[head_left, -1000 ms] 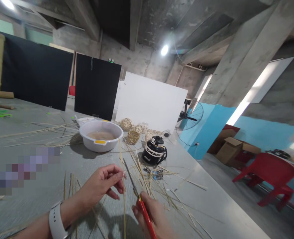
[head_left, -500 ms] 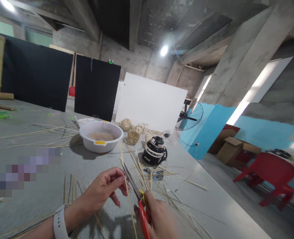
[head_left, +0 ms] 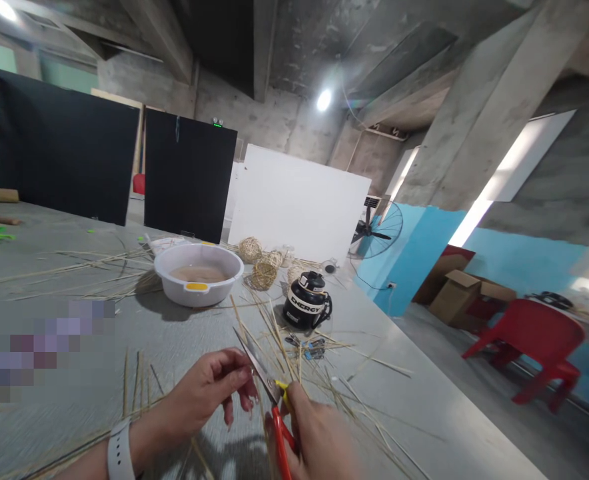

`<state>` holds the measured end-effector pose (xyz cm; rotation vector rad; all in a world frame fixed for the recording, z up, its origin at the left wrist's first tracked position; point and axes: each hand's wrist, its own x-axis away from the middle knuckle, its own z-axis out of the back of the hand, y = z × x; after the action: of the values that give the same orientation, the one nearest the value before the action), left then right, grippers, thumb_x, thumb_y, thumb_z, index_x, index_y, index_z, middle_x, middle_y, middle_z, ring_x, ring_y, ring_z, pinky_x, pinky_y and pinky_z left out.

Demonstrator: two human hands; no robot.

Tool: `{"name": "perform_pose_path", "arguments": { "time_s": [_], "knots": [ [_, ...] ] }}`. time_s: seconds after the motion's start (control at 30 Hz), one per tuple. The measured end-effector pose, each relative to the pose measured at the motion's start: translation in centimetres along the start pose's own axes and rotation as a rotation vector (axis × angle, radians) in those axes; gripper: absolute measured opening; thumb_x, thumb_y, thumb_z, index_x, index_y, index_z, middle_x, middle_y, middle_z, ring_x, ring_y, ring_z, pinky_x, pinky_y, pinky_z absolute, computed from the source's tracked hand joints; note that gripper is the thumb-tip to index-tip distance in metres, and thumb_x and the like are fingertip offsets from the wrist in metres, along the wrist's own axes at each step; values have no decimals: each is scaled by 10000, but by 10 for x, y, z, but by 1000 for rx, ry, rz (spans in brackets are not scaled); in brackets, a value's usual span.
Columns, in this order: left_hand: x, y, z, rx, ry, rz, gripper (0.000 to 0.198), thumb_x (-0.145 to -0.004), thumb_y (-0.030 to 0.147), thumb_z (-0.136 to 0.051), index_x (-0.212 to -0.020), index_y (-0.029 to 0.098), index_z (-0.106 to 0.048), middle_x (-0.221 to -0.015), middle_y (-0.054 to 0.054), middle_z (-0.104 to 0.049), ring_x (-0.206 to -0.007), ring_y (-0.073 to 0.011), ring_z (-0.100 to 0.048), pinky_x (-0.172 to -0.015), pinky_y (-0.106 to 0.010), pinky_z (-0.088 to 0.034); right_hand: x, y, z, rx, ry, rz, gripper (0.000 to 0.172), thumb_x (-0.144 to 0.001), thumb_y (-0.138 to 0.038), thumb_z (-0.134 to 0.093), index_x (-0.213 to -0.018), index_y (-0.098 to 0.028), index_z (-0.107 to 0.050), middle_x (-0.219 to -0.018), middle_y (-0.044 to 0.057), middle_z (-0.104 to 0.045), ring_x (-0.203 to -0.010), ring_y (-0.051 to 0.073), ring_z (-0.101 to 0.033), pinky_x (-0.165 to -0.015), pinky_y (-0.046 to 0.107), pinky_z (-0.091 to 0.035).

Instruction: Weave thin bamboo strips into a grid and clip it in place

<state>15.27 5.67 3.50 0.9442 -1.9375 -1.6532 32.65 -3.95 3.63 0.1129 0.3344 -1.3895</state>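
My right hand (head_left: 319, 437) holds a pair of scissors (head_left: 257, 360) with red and yellow handles, blades pointing up and left. Beside the blades, my left hand (head_left: 214, 383) has its thumb and forefinger pinched together at a thin bamboo strip (head_left: 234, 313), with the other fingers loosely bent. The blades pass close to these fingertips and partly hide the strip. More cut strips (head_left: 284, 343) lie scattered past the scissors. Small blue and metal clips (head_left: 314, 349) rest among them, just in front of a black jug labelled ENERGY (head_left: 305, 303).
A white basin (head_left: 199, 277) with brownish water stands beyond my hands. Several woven balls (head_left: 263, 273) sit behind the jug. Long strips (head_left: 74, 267) spread across the left of the grey table, where a blurred-out patch lies. A red chair (head_left: 529, 340) stands at the right.
The scissors and my right hand have shifted slightly left, with the blade tips nearer the left fingertips. The strip by the blades sits farther left and lower. The view has turned slightly right.
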Motion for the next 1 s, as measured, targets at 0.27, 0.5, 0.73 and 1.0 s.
{"name": "perform_pose_path", "arguments": {
  "time_s": [0.27,0.5,0.73,1.0],
  "knots": [
    [6,-3,4,-192,-12,-69,286,-874,428,-554,-835,154,-625,-729,-41,-664,-669,-139,-616,-508,-200,-448,1,-3,8,84,4,4,77,-804,-226,-475,-867,-197,-441,-614,45,-673,-525,211,-653,-453,272,-257],
    [10,-1,3,-336,-38,-127,298,-923,403,-478,-834,165,-633,-762,-39,-668,-692,-137,-603,-569,-219,-442,1,-1,8,84,25,58,87,-777,-216,-465,-853,-194,-430,-601,49,-664,-521,225,-659,-443,272,-274],
    [8,7,8,-324,-79,-93,315,-899,423,-506,-830,150,-648,-772,-57,-678,-706,-150,-614,-577,-227,-456,0,1,8,56,28,42,57,-825,-249,-454,-849,-199,-439,-584,44,-662,-477,203,-631,-429,276,-238],
    [7,47,37,-115,283,-183,482,-856,513,-541,-1210,187,-558,-727,7,-581,-580,-114,-531,-456,-186,-373,-2,-6,23,-160,-151,-32,185,-875,-307,-444,-719,-214,-473,-597,46,-655,-477,148,-538,-443,234,-272]
  ]
}}
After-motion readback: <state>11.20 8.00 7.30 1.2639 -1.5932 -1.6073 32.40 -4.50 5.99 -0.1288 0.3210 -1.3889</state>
